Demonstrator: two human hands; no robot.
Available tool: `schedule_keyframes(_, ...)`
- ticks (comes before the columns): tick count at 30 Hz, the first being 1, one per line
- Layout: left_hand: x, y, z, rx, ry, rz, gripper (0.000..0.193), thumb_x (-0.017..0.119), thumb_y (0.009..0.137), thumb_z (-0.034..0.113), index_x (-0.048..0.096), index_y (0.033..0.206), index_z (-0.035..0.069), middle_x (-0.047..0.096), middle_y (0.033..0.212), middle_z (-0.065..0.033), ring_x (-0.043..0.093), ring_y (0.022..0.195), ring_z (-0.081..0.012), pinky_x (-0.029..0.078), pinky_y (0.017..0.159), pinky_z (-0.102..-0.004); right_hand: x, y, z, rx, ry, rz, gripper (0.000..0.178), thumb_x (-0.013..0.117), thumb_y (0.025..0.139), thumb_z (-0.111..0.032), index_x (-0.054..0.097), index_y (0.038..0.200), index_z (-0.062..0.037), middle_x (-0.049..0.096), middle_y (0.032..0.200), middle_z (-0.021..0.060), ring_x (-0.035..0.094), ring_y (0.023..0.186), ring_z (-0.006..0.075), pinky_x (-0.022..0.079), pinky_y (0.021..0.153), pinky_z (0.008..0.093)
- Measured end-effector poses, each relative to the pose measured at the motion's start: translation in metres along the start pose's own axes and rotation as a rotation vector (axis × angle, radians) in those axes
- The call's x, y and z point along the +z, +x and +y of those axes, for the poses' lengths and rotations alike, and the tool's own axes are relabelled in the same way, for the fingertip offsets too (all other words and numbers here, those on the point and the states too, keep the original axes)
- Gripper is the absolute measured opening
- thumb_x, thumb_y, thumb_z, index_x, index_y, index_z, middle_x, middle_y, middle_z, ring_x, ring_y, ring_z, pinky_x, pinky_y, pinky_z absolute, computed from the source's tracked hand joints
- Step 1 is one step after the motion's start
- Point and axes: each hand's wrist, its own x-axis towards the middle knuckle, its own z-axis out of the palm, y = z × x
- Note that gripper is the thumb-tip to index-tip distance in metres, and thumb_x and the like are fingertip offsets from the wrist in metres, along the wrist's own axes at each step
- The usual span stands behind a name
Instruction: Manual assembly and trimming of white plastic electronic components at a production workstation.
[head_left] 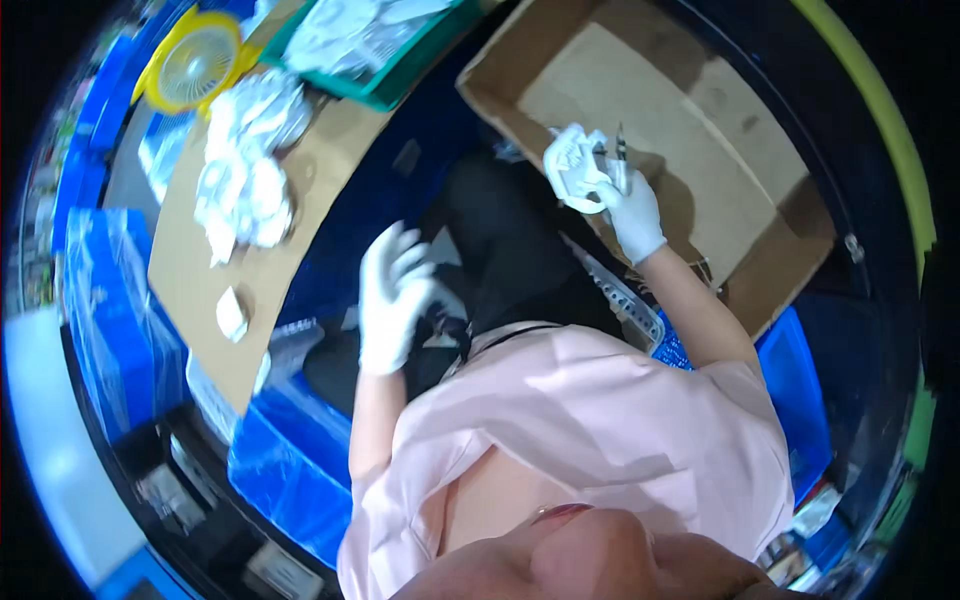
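My right hand [634, 218], in a white glove, is closed at the near left edge of a large cardboard box. It grips a white curved piece [575, 175] with an uneven, open shape. A slim, dark-tipped tool [621, 150] rises from the same hand; its exact kind is hard to make out. My left hand [392, 295], also gloved in white, is raised over my lap with its fingers apart and nothing in them. To its left, a small white piece [232, 315] lies on the cardboard-topped table.
On the cardboard tabletop [320, 170] sit a heap of white crumpled pieces [245, 180] and a yellow round fan [197, 62]. A green crate [380, 90] holds more white pieces. The cardboard box [740, 200] stands at the right. Blue bins [290, 460] flank my left side.
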Motion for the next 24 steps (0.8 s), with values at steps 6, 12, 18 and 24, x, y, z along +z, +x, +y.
schedule_keyframes(6, 0.030, 0.012, 0.016, 0.422, -0.307, -0.158, 0.114, 0.080, 0.069, 0.034, 0.002, 0.148, 0.009, 0.033, 0.141, -0.0162, 0.039, 0.128, -0.0293, 0.033, 0.105, -0.0433, 0.077, -0.068, -0.163, -0.187, 0.207, -0.619, 0.021, 0.062, 0.086, -0.011, 0.053, 0.103, -0.0020, 0.053, 0.084, -0.0004, 0.050, 0.071, 0.0043, 0.042, 0.061, 0.0208)
schedule_keyframes(12, -0.013, -0.031, 0.057, 0.394, -0.419, 0.064, 0.113, 0.083, 0.061, 0.041, 0.019, 0.145, 0.004, 0.046, 0.121, -0.0093, 0.053, 0.108, -0.0218, 0.043, 0.096, -0.0350, 0.066, -0.064, -0.218, -0.665, -0.197, -0.886, 0.043, 0.067, 0.078, -0.009, 0.054, 0.118, -0.0027, 0.061, 0.099, 0.0091, 0.061, 0.085, 0.0211, 0.048, 0.076, 0.0304)
schedule_keyframes(18, -0.031, -0.051, 0.058, 0.427, -0.325, 0.117, 0.107, 0.077, 0.057, 0.032, 0.023, 0.144, 0.000, 0.047, 0.121, -0.0109, 0.052, 0.105, -0.0187, 0.042, 0.094, -0.0324, 0.062, -0.074, -0.252, -1.021, -0.660, -1.020, 0.047, 0.068, 0.071, -0.008, 0.058, 0.116, -0.0075, 0.058, 0.096, 0.0116, 0.057, 0.087, 0.0302, 0.046, 0.073, 0.0390)
schedule_keyframes(24, -0.031, -0.052, 0.060, 0.414, -0.269, 0.127, 0.111, 0.076, 0.051, 0.031, 0.025, 0.144, -0.001, 0.046, 0.119, -0.0110, 0.050, 0.103, -0.0159, 0.039, 0.095, -0.0301, 0.069, -0.080, -0.264, -1.165, -0.825, -0.980, 0.033, 0.065, 0.074, -0.011, 0.059, 0.106, -0.0079, 0.052, 0.083, 0.0078, 0.054, 0.076, 0.0275, 0.045, 0.066, 0.0388)
